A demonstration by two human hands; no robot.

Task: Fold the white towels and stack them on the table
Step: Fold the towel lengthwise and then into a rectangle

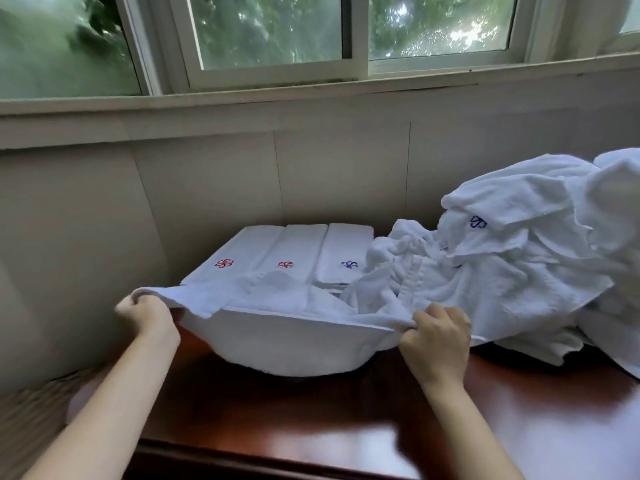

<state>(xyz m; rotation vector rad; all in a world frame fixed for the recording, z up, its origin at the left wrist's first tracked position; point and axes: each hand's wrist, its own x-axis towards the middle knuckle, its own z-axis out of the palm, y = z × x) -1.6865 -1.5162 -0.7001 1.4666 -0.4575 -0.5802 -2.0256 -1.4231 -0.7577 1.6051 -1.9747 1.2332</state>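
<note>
Towel [287, 344] hangs stretched over the near counter [311, 420]; left hand [149, 315] grips its left corner, right hand [438, 336] pinches its right edge; folded towels [287, 249] lie far behind; loose pile [519, 265] at right.

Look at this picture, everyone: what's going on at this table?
A person is folding white towels at a dark wooden table below a window. The left hand and the right hand each grip one end of the upper edge of a towel, holding it up so it sags between them above the table. Behind it, folded towels lie side by side, two showing red marks and one blue. A heap of unfolded towels lies on the right.
</note>
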